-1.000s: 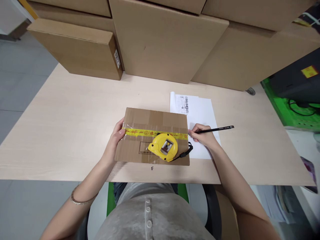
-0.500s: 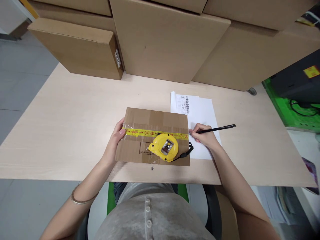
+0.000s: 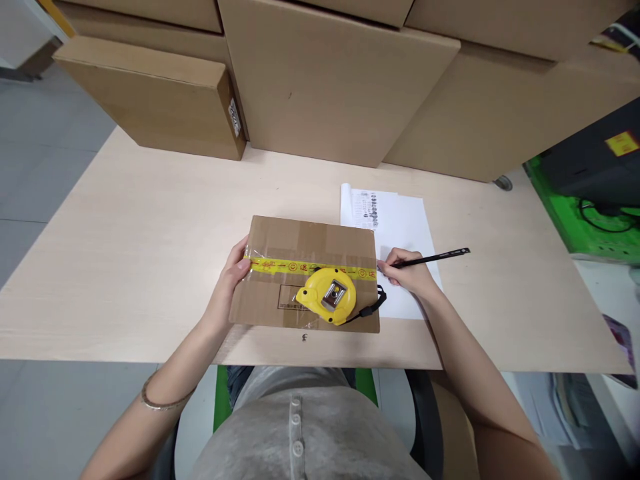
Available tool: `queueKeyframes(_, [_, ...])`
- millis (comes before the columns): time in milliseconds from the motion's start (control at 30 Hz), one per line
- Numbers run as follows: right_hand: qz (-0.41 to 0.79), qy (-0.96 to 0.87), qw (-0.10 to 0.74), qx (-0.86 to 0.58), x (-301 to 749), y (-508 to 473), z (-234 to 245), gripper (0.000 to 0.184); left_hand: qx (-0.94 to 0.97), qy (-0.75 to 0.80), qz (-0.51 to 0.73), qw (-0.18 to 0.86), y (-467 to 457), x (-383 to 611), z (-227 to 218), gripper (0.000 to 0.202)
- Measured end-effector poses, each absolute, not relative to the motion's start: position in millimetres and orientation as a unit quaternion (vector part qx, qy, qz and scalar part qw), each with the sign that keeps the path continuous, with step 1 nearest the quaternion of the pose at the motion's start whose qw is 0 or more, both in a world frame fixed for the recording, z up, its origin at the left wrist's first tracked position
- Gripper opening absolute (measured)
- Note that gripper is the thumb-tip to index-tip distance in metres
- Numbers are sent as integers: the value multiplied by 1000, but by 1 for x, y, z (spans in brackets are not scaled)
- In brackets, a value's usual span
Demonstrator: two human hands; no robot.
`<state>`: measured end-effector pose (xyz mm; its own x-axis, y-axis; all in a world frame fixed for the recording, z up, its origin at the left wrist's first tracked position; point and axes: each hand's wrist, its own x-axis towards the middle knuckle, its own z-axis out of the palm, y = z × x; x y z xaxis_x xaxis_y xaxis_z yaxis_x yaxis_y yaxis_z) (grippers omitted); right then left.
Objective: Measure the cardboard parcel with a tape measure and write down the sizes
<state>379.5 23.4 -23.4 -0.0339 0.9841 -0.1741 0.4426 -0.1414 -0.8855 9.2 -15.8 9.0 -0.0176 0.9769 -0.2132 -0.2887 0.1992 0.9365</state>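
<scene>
A flat cardboard parcel [image 3: 310, 247] sealed with a yellow printed tape strip lies on the pale wooden table [image 3: 150, 227] in front of me. A yellow tape measure [image 3: 327, 295] rests on its near right part, its black wrist strap hanging off the edge. My left hand [image 3: 227, 283] grips the parcel's left edge, thumb on top. My right hand [image 3: 407, 273] is closed on a black pen [image 3: 435, 257], whose tip touches a white printed sheet [image 3: 400, 220] just right of the parcel.
Large cardboard boxes [image 3: 330, 80] stand stacked along the table's far side, one smaller box [image 3: 150, 100] at the back left. A green crate with a black device [image 3: 595, 200] sits to the right. Grey floor lies at the left.
</scene>
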Motion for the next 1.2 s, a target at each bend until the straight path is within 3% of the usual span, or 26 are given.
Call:
queueKeyframes(500, [378,-605,247,-656,382,23,-20,46,378,478,519,599,-15,7,4,51])
queueKeyframes(733, [246,-640,83,-723,383,17,4,52,432,500,500,560,-12,-2,2,68])
queueKeyframes(900, [146,-634,-28,-759,360,14,21,45,529,498,458,513,-7,-18,2,60])
queueKeyframes(967, [91,-633,-13,-769,348,9,34,43,560,488,440,505,-5,-25,-1,55])
queueKeyframes(1033, [24,-662,78,-745,333,0,51,46,581,464,439,504,0,-30,-5,54])
queueKeyframes(1133, [-30,-761,209,-614,305,-19,76,53,604,424,452,501,11,-34,-12,53])
queueKeyframes(1200, [-28,-819,215,-531,286,-31,85,56,609,404,455,509,21,-34,-15,54])
